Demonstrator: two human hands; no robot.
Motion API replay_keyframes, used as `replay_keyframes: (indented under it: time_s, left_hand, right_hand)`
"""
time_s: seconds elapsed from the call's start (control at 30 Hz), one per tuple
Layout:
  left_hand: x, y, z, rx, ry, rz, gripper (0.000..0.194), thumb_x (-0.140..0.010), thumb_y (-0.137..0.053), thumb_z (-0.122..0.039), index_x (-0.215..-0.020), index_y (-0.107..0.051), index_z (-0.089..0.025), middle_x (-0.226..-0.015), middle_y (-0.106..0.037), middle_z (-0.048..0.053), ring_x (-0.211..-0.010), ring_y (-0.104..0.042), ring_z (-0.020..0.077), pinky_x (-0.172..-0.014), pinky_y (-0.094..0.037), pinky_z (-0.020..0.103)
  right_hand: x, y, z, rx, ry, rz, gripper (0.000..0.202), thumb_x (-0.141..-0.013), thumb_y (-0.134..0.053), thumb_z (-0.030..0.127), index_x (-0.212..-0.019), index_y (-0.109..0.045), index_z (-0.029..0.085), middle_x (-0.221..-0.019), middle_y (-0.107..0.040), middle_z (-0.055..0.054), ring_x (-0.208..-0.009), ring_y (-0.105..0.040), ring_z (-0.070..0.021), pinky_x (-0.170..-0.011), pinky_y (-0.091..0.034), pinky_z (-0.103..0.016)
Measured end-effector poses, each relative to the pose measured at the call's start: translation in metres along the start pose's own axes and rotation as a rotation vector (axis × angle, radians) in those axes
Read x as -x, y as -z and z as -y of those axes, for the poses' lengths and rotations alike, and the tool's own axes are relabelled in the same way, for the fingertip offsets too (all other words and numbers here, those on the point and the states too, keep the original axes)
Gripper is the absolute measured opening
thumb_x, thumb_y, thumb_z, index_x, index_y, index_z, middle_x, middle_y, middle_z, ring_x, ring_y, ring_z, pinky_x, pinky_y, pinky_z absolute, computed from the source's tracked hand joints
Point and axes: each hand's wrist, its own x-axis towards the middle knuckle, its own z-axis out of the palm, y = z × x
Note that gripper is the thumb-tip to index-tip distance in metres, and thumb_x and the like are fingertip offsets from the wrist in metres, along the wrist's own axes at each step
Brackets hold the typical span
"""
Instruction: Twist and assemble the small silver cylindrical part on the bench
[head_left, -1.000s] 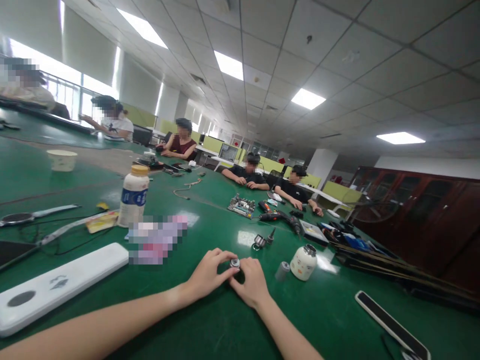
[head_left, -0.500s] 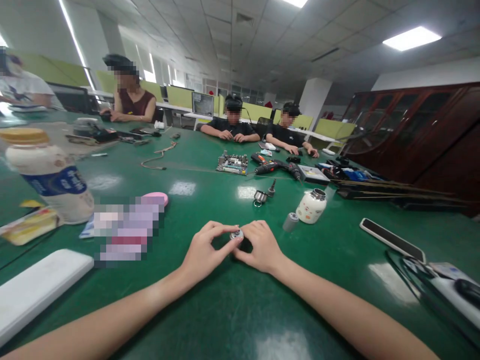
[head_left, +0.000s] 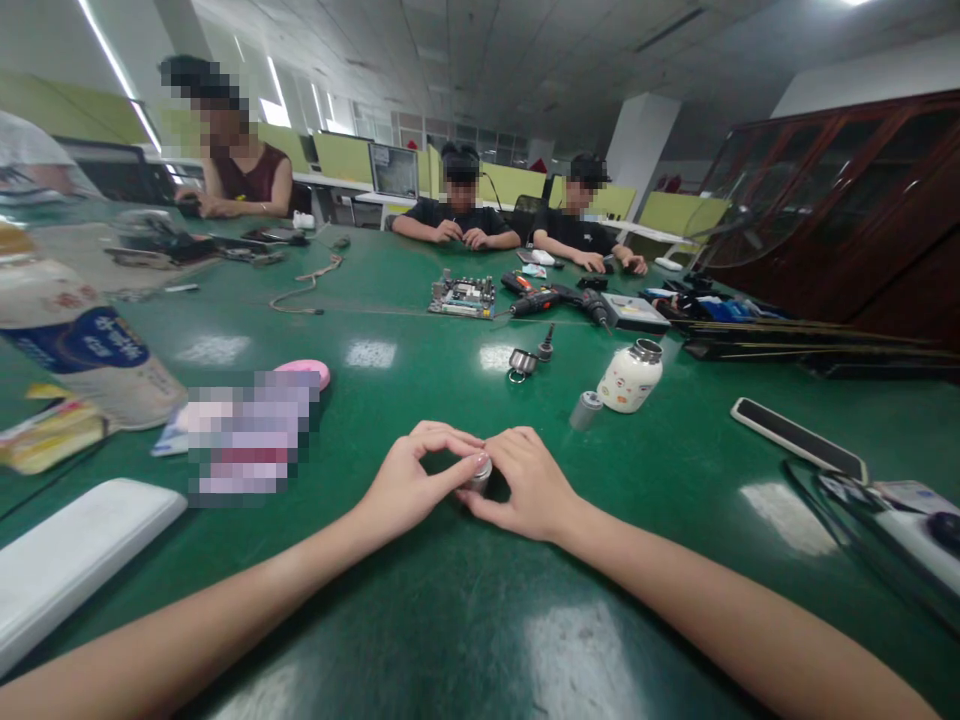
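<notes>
In the head view, a small silver-grey cylinder (head_left: 481,478) stands between my hands just above or on the green table; I cannot tell which. My left hand (head_left: 420,470) pinches its top with thumb and fingertips. Around its side curl the thumb and fingers of my right hand (head_left: 529,480), which hide much of it. Beyond my right hand stands a similar grey cylinder (head_left: 585,411). Beside that is a white patterned bottle (head_left: 631,378) with its metal neck uncovered. A metal cup-like part with a ring (head_left: 520,364) and a small dark stemmed part (head_left: 546,345) lie farther back.
A large plastic bottle (head_left: 82,335), a white slab-like case (head_left: 82,560) and a pink-rimmed pouch (head_left: 262,430) lie left. Ahead are a circuit board (head_left: 461,297) and power drills (head_left: 551,298). A phone (head_left: 799,440) and cables lie right. Several people sit beyond.
The camera view has tilted slightly down. My left thumb and fingertips have shifted over the cylinder's top, and more of its side now shows. Both hands stay around it.
</notes>
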Motion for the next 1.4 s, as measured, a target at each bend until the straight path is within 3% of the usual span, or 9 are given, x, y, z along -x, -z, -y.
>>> replay_keyframes:
  time_s: [0.13, 0.27, 0.43, 0.63, 0.77, 0.87, 1.03, 1.17, 1.4]
  left_hand:
    - [-0.004, 0.004, 0.002, -0.051, -0.086, -0.063, 0.015, -0.080, -0.070, -0.039, -0.074, -0.075, -0.026, -0.085, -0.075, 0.003, -0.090, -0.064, 0.0219, -0.088, -0.048, 0.039]
    - [-0.012, 0.015, 0.019, -0.226, -0.132, -0.175, 0.016, -0.081, -0.069, -0.042, -0.082, -0.077, -0.027, -0.086, -0.076, 0.002, -0.091, -0.061, 0.0223, -0.088, -0.045, 0.040]
    - [-0.017, 0.025, 0.041, -0.572, 0.027, -0.094, 0.011, -0.076, -0.074, -0.041, -0.076, -0.079, -0.032, -0.089, -0.076, 0.003, -0.096, -0.055, 0.0281, -0.085, -0.039, 0.045]
    - [-0.013, 0.021, 0.043, -0.650, 0.011, -0.116, 0.010, -0.076, -0.075, -0.042, -0.081, -0.079, -0.034, -0.093, -0.076, 0.004, -0.097, -0.053, 0.0295, -0.084, -0.036, 0.046]
    - [-0.014, 0.021, 0.039, -0.573, -0.015, -0.170, 0.012, -0.078, -0.073, -0.042, -0.082, -0.079, -0.033, -0.092, -0.076, 0.003, -0.098, -0.055, 0.0283, -0.088, -0.038, 0.046]
    - [-0.013, 0.013, 0.031, -0.332, -0.065, -0.239, 0.019, -0.081, -0.069, -0.045, -0.086, -0.078, -0.029, -0.089, -0.076, 0.003, -0.093, -0.060, 0.0242, -0.089, -0.042, 0.042]
    - [-0.004, -0.007, 0.016, 0.038, -0.057, -0.145, 0.022, -0.078, -0.070, -0.046, -0.083, -0.079, -0.026, -0.087, -0.074, 0.005, -0.088, -0.064, 0.0223, -0.085, -0.048, 0.038]
    - [0.003, -0.011, 0.013, 0.029, -0.059, -0.133, 0.016, -0.075, -0.074, -0.041, -0.080, -0.078, -0.027, -0.086, -0.073, 0.005, -0.088, -0.064, 0.0225, -0.086, -0.048, 0.040]
    - [0.007, -0.011, 0.007, -0.073, -0.153, -0.247, 0.012, -0.079, -0.072, -0.036, -0.079, -0.075, -0.024, -0.081, -0.073, 0.003, -0.084, -0.062, 0.0202, -0.083, -0.050, 0.037]
  right_hand:
    - [0.000, 0.000, 0.000, -0.072, -0.001, 0.002, 0.036, -0.086, -0.063, 0.047, -0.103, -0.061, 0.015, -0.100, -0.070, -0.009, -0.096, -0.062, -0.0232, -0.088, -0.042, -0.039]
    - [0.000, 0.000, -0.001, -0.113, 0.003, 0.030, 0.041, -0.087, -0.063, 0.048, -0.114, -0.061, 0.017, -0.119, -0.067, -0.011, -0.110, -0.060, -0.0247, -0.099, -0.040, -0.042]
    - [0.000, -0.001, -0.002, -0.112, -0.028, 0.075, 0.046, -0.088, -0.062, 0.049, -0.120, -0.060, 0.016, -0.123, -0.066, -0.012, -0.114, -0.060, -0.0257, -0.102, -0.040, -0.043]
    - [0.000, -0.001, -0.003, -0.103, -0.011, 0.073, 0.046, -0.089, -0.059, 0.050, -0.119, -0.061, 0.015, -0.122, -0.067, -0.014, -0.115, -0.061, -0.0258, -0.101, -0.042, -0.043]
    - [0.000, -0.001, -0.003, -0.094, -0.017, 0.079, 0.046, -0.088, -0.060, 0.050, -0.119, -0.060, 0.016, -0.122, -0.066, -0.013, -0.115, -0.060, -0.0266, -0.101, -0.042, -0.044]
    - [0.001, -0.002, -0.004, -0.094, -0.010, 0.070, 0.045, -0.088, -0.061, 0.049, -0.118, -0.061, 0.015, -0.121, -0.067, -0.014, -0.114, -0.061, -0.0270, -0.101, -0.042, -0.044]
    - [0.000, -0.001, -0.003, -0.101, 0.014, 0.048, 0.041, -0.088, -0.061, 0.044, -0.117, -0.060, 0.015, -0.113, -0.069, -0.013, -0.109, -0.062, -0.0261, -0.096, -0.045, -0.042]
    - [-0.001, 0.000, -0.001, -0.115, 0.000, 0.058, 0.039, -0.088, -0.062, 0.043, -0.115, -0.061, 0.015, -0.111, -0.069, -0.012, -0.107, -0.062, -0.0253, -0.095, -0.045, -0.041]
    - [0.000, -0.001, -0.003, -0.084, 0.011, 0.073, 0.038, -0.090, -0.060, 0.043, -0.115, -0.060, 0.014, -0.112, -0.068, -0.012, -0.105, -0.062, -0.0251, -0.093, -0.045, -0.041]
